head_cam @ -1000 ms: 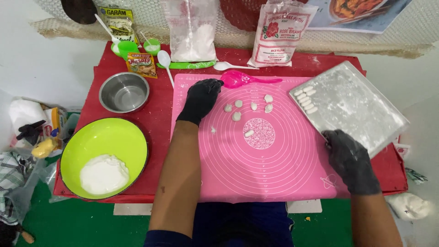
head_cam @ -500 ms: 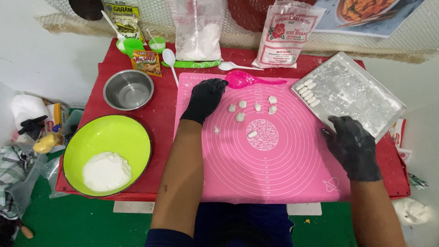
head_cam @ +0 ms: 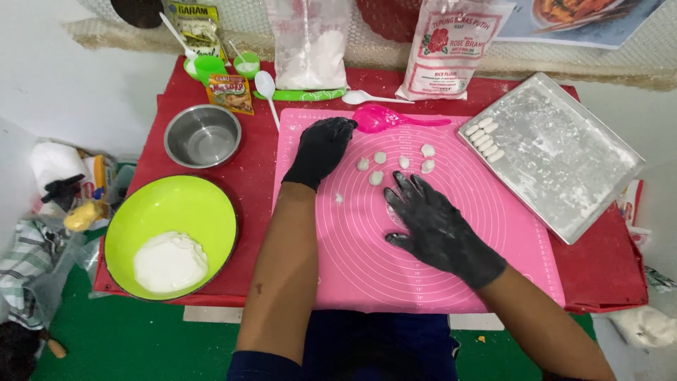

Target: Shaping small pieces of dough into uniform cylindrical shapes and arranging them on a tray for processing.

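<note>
A pink mat [head_cam: 423, 240] covers a red table [head_cam: 247, 176] on a green floor [head_cam: 141, 339]. The left hand [head_cam: 321, 148] rests curled and empty on the mat. The right hand [head_cam: 434, 226] presses flat, fingers spread, just below small dough pieces [head_cam: 395, 164]. A floured metal tray [head_cam: 564, 162] sits to the right.

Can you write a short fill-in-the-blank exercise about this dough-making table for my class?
1. Both hands, the left hand and the right hand, wear ____ gloves.
2. The small dough pieces lie on a ____ silicone mat.
3. The white dough lump sits in the ____ bowl.
4. The steel bowl is ____.

Missing words: black; pink; green; empty
</note>
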